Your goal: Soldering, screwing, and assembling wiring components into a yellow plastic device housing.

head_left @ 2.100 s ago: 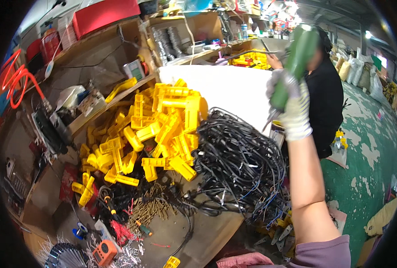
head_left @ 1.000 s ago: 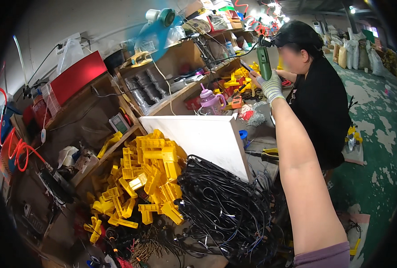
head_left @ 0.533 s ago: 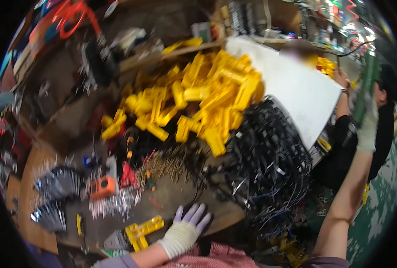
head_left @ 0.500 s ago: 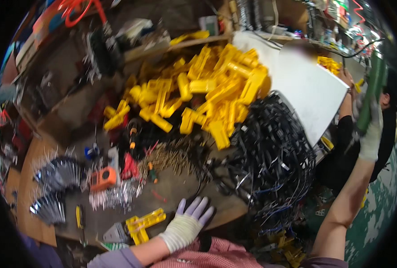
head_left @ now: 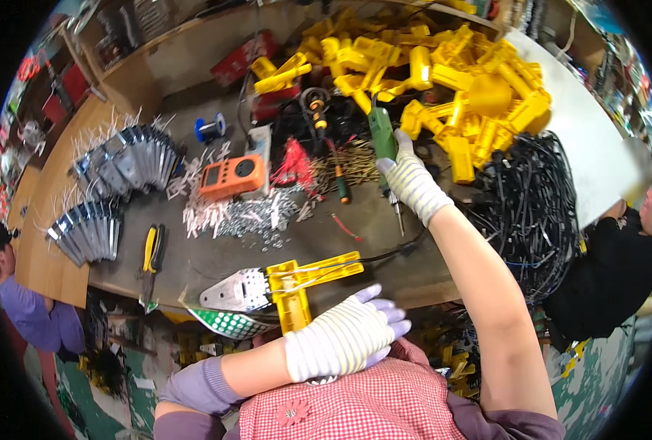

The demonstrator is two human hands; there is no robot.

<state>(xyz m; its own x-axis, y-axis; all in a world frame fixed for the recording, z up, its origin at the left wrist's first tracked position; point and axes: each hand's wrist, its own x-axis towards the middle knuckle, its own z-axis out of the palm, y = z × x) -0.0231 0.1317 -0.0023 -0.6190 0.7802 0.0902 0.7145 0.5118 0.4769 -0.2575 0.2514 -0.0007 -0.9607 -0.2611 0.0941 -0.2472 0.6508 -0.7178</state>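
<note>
My right hand (head_left: 415, 180), in a striped glove with lilac fingertips, is closed around a green electric screwdriver (head_left: 381, 133). Its thin bit points down toward the tabletop. At the table's front edge my left hand (head_left: 346, 328), gloved the same way, rests in front of my apron with its fingers out and nothing in them. Just beyond its wrist lies a T-shaped yellow plastic housing (head_left: 290, 293). A grey metal plate with holes (head_left: 238, 291) adjoins the housing's left side, with thin wires and a black cable (head_left: 388, 254) running along the long arm.
Yellow housings (head_left: 480, 88) are heaped at the back, beside a pile of black cables (head_left: 527, 213). An orange meter (head_left: 232, 177) sits among small metal parts and screws. Pliers (head_left: 151, 257) lie near the front left, below fanned grey plates (head_left: 128, 165). People sit at both sides.
My right hand has brought the green screwdriver from the raised position at far right down over the table. The view has turned rightward less, showing more of the table; my left hand stays near the front edge.
</note>
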